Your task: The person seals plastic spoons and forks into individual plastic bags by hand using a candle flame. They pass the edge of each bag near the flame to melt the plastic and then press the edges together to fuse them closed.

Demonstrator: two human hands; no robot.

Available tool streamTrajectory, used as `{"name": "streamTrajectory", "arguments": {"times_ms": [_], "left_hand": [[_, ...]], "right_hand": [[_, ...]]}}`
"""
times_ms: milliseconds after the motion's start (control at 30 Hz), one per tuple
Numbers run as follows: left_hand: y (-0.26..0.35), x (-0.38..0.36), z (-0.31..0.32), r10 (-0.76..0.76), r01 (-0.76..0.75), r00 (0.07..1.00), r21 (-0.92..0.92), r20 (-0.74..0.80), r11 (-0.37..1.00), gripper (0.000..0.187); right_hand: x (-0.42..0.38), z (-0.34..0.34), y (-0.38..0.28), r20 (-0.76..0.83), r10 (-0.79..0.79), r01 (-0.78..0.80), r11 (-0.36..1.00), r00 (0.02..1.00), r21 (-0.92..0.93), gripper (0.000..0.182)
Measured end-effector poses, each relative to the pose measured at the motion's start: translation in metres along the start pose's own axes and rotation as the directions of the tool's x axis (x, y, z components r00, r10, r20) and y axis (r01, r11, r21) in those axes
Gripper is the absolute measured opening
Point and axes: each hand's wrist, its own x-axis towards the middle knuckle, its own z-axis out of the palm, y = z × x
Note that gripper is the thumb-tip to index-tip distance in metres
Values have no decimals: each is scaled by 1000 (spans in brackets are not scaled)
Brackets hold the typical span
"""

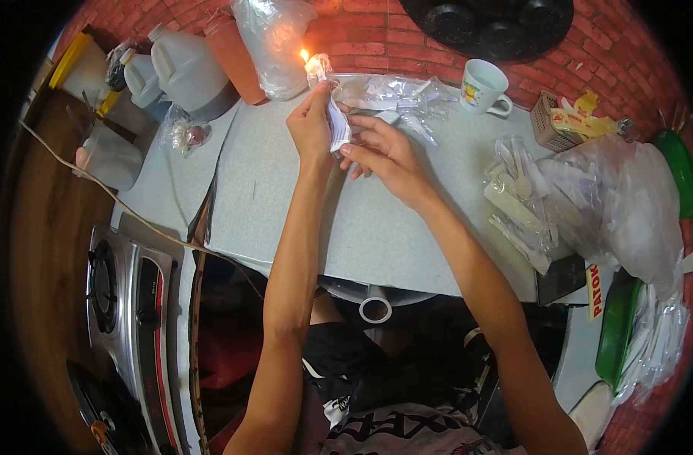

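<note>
We are working at a grey tabletop (301, 220) set against a brick wall, with loose clear plastic bags (627, 205) heaped at our right and another clear bag (274, 45) standing just behind the flame. We are holding a small clear plastic packet (333, 114) over the far part of the table, its upper end raised into a candle flame (305, 55). Our left hand (310, 125) is pinching the packet's upper edge between thumb and fingertips, close under the flame. Our right hand (380, 152) is steadying the lower edge with thumb and forefinger, the other fingers loosely spread. We judge three hazards: the film is likely to melt through if held in the flame too long, the left fingertips are near enough to burn, and the bag standing behind could catch.
</note>
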Motion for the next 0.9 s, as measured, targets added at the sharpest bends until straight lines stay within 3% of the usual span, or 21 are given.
{"name": "streamTrajectory", "arguments": {"times_ms": [733, 833, 900], "left_hand": [[1, 8, -3, -53, 51, 994, 27, 97, 998, 33], [2, 1, 2, -12, 2, 993, 85, 114, 996, 34], [-1, -4, 7, 30, -53, 987, 142, 161, 988, 34]], "right_hand": [[2, 0, 1, -17, -13, 13, 1000, 1000, -2, 45], [6, -14, 0, -47, -27, 23, 996, 999, -82, 39], [9, -31, 0, -183, 7, -27, 994, 983, -105, 36]]}}
